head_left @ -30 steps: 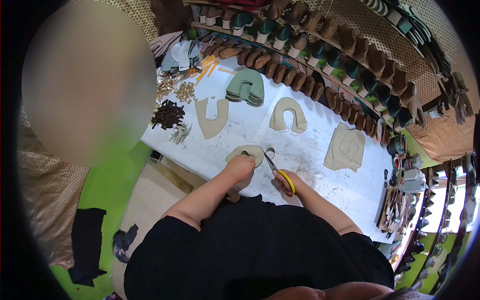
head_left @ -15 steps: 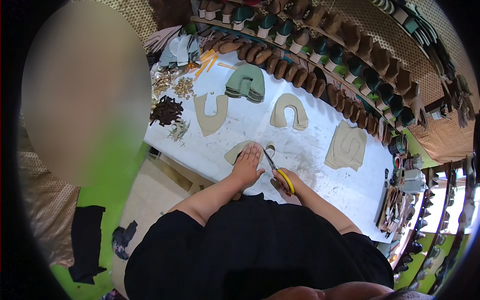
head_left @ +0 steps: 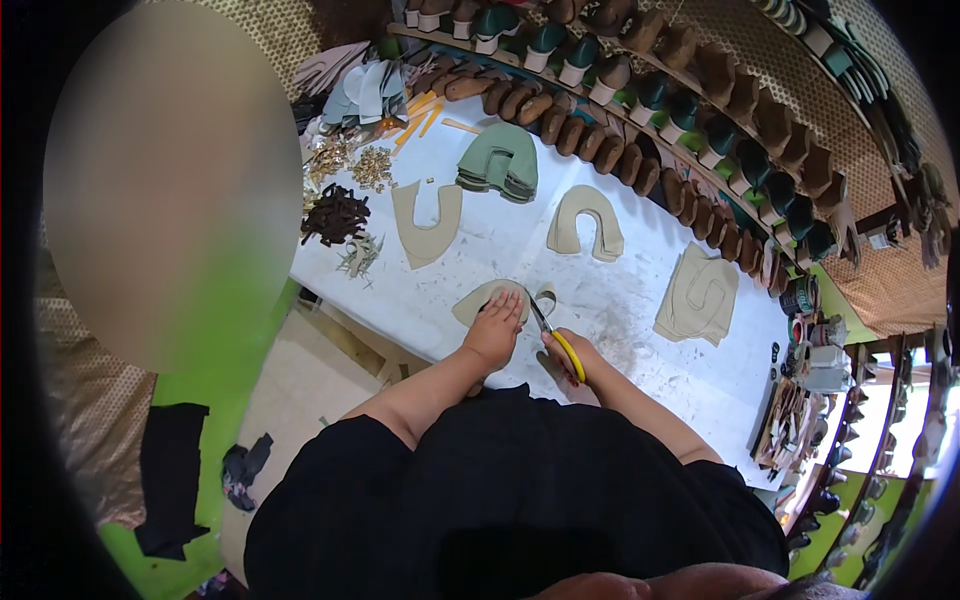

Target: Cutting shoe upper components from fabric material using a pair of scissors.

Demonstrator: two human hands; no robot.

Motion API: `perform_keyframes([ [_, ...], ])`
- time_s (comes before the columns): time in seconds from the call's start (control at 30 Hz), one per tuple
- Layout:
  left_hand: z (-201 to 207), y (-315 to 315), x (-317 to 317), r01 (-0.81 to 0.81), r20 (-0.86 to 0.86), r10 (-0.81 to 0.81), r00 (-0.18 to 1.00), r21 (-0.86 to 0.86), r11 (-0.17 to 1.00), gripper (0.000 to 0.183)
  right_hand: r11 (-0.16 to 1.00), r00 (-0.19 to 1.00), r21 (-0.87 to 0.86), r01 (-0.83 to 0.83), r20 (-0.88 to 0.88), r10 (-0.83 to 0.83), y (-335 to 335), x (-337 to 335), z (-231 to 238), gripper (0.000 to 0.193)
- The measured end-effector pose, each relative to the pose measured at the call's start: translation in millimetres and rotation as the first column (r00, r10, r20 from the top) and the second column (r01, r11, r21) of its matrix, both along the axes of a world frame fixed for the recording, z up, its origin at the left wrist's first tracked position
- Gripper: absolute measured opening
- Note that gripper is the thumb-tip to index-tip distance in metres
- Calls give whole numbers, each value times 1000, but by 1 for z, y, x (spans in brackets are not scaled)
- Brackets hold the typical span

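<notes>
My left hand [head_left: 494, 332] lies with its fingers outstretched on a beige material piece [head_left: 468, 303] near the table's front edge, pressing it down. In my right hand [head_left: 584, 347] is a pair of scissors [head_left: 572, 358] with yellow handles, my fingers wrapped round them. Their metal blades point away from me, at the right edge of the beige piece. A narrow strip [head_left: 546, 297] curls up beside the blade tips. My left palm and fingers hide part of the piece.
Beyond my hands on the white table [head_left: 400, 310] lie green cutouts [head_left: 512, 148], U-shaped beige pieces [head_left: 425, 240] and a marked beige stack [head_left: 697, 295]. Dark scraps [head_left: 333, 213] and gold bits [head_left: 373, 168] sit left. Shoe lasts [head_left: 610, 155] line the back; a person stands left.
The whole view has shifted slightly, so the table's things sit a little farther right. By the blade tips the curled strip shows somewhat differently. Both hands keep nearly the same pose.
</notes>
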State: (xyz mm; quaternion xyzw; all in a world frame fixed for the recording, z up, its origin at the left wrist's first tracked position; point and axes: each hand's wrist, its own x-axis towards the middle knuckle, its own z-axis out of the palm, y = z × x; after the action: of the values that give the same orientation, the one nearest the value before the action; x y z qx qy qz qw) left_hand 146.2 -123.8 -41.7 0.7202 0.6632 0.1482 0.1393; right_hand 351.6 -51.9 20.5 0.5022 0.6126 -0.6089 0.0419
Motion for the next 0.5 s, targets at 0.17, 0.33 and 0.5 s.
perform_keyframes([
  [0.17, -5, -1, -1, -5, 59, -1, 998, 111, 994, 48, 995, 998, 85, -52, 47, 48, 0, -1, -6, 58],
  [0.33, -8, -2, -1, -13, 76, 3, 997, 132, 991, 46, 983, 987, 148, -105, 135, 85, -1, -2, -8, 61],
  [0.5, -7, -3, -1, -12, 65, 3, 998, 137, 991, 44, 974, 984, 194, -114, 155, 84, 1, 0, -5, 58],
])
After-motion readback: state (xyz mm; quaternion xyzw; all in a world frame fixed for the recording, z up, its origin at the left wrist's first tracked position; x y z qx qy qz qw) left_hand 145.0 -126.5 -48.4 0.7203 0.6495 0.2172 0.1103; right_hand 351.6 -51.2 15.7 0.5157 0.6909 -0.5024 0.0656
